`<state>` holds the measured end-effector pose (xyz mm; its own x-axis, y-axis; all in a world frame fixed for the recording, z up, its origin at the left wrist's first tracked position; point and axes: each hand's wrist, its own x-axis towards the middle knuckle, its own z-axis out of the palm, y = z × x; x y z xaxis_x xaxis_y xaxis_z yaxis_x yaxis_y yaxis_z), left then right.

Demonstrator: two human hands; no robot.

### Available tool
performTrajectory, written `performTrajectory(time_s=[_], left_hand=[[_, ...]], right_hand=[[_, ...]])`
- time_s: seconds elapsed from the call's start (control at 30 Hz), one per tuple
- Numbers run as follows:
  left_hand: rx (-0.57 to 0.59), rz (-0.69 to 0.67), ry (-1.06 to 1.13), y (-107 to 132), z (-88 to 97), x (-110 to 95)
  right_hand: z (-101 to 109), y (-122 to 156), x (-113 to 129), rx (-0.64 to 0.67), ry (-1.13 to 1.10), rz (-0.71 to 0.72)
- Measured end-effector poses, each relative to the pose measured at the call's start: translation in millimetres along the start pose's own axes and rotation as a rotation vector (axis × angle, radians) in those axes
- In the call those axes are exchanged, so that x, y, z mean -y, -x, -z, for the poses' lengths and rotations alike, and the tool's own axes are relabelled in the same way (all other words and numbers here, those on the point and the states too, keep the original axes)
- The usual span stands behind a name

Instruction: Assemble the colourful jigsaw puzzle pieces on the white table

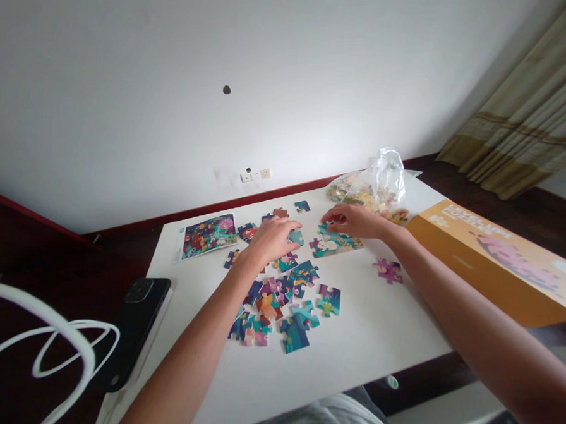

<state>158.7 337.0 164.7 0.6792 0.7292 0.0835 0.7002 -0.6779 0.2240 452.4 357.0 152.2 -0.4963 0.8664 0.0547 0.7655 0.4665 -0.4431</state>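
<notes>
I see the left hand [277, 236] curved, fingers slightly spread, by a teal piece [296, 238], its grip unclear to me; the loose puzzle pieces [269, 306] mid-table look like light, stiff card, best lifted by their edges. Next, I'd expect the joined section [332, 246] to flex at its seams; the right hand [352, 220] bends narrowed fingers there, hold uncertain. Further right, a clear bag [389, 171] contains yellowish pieces [365, 199]; the orange box [457, 272] hides its contents.
</notes>
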Motion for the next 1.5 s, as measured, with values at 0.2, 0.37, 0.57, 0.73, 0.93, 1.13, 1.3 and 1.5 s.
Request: performTrajectory(time_s=[0.2,0.37,0.57,0.73,0.93,1.13,1.3,1.5], left_hand=[[-0.086,0.042,0.046,-1,-8.5,-1],[-0.148,0.02,0.123,-1,-13.0,-3],[-0.274,0.027,0.434,-10,-20.4,-7],[-0.328,0.014,0.703,-20,-39.9,-10],[-0.35,-0.071,0.369,-15,-35.7,-26],[-0.199,-0.118,0.094,-8,-20.5,-37],[-0.149,-0.122,0.006,-7,-20.2,-32],[-0.165,-0.072,-0.038,-6,-23.0,-24]], right_hand=[[-1,0,2,0.0,-0.007,-0.001],[-1,0,6,-0.009,-0.03,0.001],[0,0,11,-0.021,-0.037,0.025],[-1,0,12,-0.03,-0.036,0.037],[-1,1,11,-0.021,-0.049,0.047],[-1,0,10,-0.017,-0.053,0.03],[-2,0,9,-0.017,-0.044,0.039],[-1,0,9,-0.011,-0.036,0.034]])
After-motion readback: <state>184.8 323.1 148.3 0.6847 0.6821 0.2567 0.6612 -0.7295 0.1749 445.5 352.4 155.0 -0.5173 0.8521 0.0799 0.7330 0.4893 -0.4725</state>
